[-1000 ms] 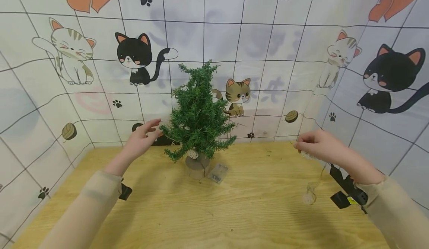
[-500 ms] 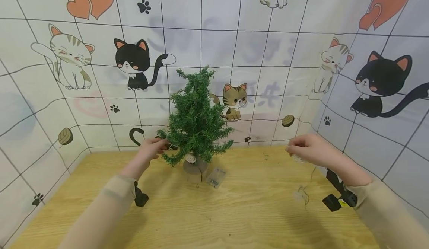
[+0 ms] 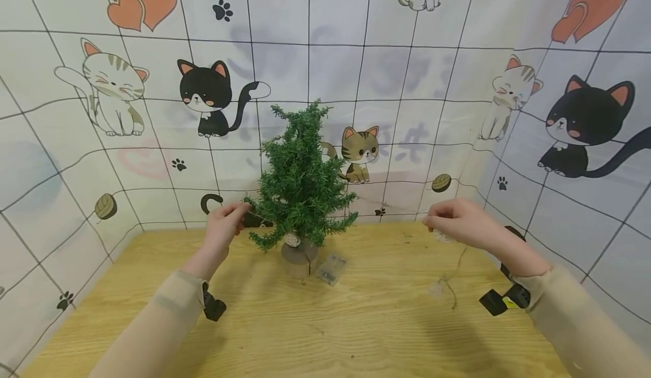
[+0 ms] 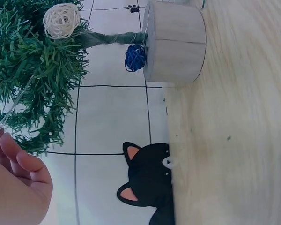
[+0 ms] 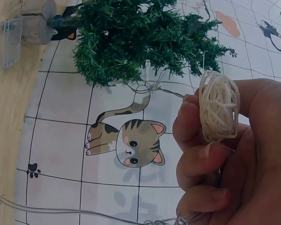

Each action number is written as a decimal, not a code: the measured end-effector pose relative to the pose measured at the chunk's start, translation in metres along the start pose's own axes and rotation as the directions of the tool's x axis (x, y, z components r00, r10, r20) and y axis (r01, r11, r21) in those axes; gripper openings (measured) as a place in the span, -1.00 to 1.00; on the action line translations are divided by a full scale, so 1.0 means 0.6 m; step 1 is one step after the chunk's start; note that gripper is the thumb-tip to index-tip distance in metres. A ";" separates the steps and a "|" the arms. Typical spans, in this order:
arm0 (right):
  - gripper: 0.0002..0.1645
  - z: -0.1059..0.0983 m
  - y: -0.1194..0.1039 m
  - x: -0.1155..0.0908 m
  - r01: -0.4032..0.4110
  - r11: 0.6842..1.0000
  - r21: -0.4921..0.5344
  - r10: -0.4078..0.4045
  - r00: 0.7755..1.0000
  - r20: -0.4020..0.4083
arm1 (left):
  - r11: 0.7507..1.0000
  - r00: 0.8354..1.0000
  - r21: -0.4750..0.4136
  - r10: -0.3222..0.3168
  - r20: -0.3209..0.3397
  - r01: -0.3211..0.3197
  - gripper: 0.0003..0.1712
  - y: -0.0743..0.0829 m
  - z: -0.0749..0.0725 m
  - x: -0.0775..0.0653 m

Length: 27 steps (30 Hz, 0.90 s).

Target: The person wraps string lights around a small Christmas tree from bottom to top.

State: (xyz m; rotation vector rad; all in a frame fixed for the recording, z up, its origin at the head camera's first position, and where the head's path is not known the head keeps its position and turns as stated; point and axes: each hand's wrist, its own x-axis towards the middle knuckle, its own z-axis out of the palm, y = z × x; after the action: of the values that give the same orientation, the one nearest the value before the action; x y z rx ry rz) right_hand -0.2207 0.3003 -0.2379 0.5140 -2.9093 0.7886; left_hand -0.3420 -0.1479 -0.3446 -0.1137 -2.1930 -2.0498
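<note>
Head view: centre-left, the left hand (image 3: 222,228) pinches wire (image 4: 14,104) beside the central artificial conifer (image 3: 302,180); centre-right, the right hand (image 3: 464,220) pinches wire by a white wicker ball (image 5: 218,107). Gentle, even tension should prevent snagging.

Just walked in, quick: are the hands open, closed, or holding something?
Left hand: pinching a thin wire by the tree.
Right hand: holding another stretch of wire, with a white woven ball beside the grip.

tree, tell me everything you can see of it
The tree stands upright: bushy green branches, apparently artificial, a green stem and a round wooden-looking base on the table. A white ball sits against its lower branches, a blue ball and a clear box by the base. A strand runs from the branches to the left hand.
</note>
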 end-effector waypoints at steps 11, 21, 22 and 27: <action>-0.71 0.012 -0.012 -0.020 0.078 0.991 0.109 -0.083 0.996 0.043 | 0.964 0.992 0.234 0.115 0.061 -0.126 -0.51 -0.017 -0.013 0.001; -0.74 0.021 -0.043 -0.029 0.111 0.952 0.285 -0.132 0.990 0.057 | 0.868 0.914 0.287 0.396 0.094 -0.405 -0.72 0.029 0.015 -0.066; -0.74 0.022 -0.045 -0.028 0.099 0.945 0.312 -0.123 0.991 0.057 | 0.838 0.883 0.280 0.454 0.119 -0.468 -0.77 0.034 0.027 -0.079; -0.71 0.027 -0.052 -0.018 0.047 0.828 0.559 -0.092 0.994 0.053 | 0.671 0.691 0.197 0.635 0.345 -0.715 -0.87 0.048 0.098 -0.138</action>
State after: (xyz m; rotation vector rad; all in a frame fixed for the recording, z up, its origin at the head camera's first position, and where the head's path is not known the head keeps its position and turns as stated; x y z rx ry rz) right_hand -0.1997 0.2703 -0.2392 0.6987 -2.6643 1.6565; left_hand -0.2585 -0.0843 -0.3323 -1.0431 -2.0976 -1.2913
